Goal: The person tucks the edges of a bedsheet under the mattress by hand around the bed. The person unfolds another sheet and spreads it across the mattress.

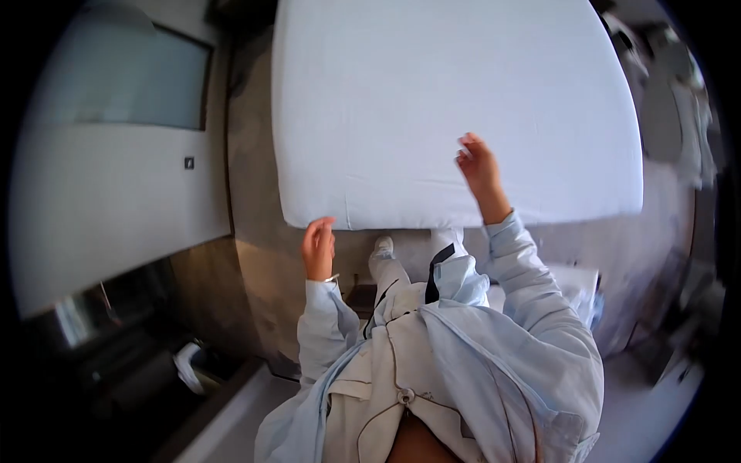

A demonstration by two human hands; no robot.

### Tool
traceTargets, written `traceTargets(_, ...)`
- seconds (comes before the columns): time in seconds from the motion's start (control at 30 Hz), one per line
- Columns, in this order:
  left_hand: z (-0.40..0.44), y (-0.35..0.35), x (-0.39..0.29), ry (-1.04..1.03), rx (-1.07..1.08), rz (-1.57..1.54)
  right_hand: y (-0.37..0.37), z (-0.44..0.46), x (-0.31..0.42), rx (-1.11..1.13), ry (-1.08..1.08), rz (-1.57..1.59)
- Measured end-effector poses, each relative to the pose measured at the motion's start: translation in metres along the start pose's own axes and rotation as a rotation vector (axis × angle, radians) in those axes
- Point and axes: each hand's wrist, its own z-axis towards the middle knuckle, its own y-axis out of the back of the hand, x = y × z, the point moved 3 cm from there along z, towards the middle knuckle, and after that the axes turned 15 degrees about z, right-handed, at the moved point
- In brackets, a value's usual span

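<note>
A bed [455, 100] covered in a smooth white sheet fills the upper middle of the head view, with faint creases along its near edge. My left hand [318, 248] is at the bed's near left corner, fingers loosely bent and nothing seen in them. Over the near part of the sheet hovers my right hand [480, 170], its fingers slightly curled and apart, holding nothing. Whether either hand touches the sheet I cannot tell. Light blue sleeves cover both arms.
To the left stands a pale wall panel [116, 177] with a small dark switch [189, 163]. Brown flooring [255, 154] runs beside the bed. My white shoe [383, 245] is close to its near edge. White fabric [687, 123] hangs or lies at the far right.
</note>
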Motion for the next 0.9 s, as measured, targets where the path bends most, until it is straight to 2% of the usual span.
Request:
traceTargets(0.13, 0.023, -0.019, -0.020, -0.060, 0.282, 0.086, 0.115, -0.065, 0.054, -0.206, 0.306, 0.350)
traceTargets(0.2, 0.020, -0.032, -0.019, -0.250, 0.412, 0.183, 0.155, -0.132, 0.063, -0.223, 0.500, 0.453)
traceTargets(0.23, 0.011, -0.040, -0.015, -0.244, 0.445, 0.215, 0.176, -0.169, 0.060, -0.371, 0.614, 0.421)
traceTargets(0.33, -0.010, -0.060, 0.030, -0.242, 0.534, 0.283, 0.294, -0.247, 0.011, -0.413, 0.630, 0.577)
traceTargets(0.37, -0.017, -0.063, 0.056, -0.206, 0.551, 0.318, 0.321, -0.266, -0.018, -0.441, 0.554, 0.662)
traceTargets(0.4, -0.022, -0.067, 0.080, -0.175, 0.567, 0.357, 0.338, -0.282, -0.051, -0.462, 0.478, 0.753)
traceTargets(0.47, -0.005, -0.046, 0.104, -0.083, 0.653, 0.382, 0.300, -0.288, -0.125, -0.631, 0.331, 0.752)
traceTargets(0.53, -0.018, -0.064, 0.142, -0.042, 0.719, 0.409, 0.301, -0.286, -0.174, -0.658, 0.186, 0.611)
traceTargets(0.63, -0.019, -0.102, 0.204, -0.313, 0.761, 0.675, 0.321, -0.242, -0.234, -0.688, -0.002, 0.329)
traceTargets(0.73, -0.005, -0.155, 0.276, -0.718, 0.825, 0.877, 0.358, -0.184, -0.277, -0.603, -0.096, 0.031)
traceTargets(0.8, 0.015, -0.187, 0.330, -0.816, 0.862, 0.893, 0.382, -0.131, -0.292, -0.449, -0.017, -0.075)
traceTargets(0.87, 0.037, -0.220, 0.374, -0.742, 0.871, 1.036, 0.401, -0.074, -0.295, -0.299, 0.174, -0.432)
traceTargets(0.9, 0.053, -0.234, 0.397, -0.736, 0.881, 1.046, 0.399, -0.057, -0.282, -0.301, 0.244, -0.775)
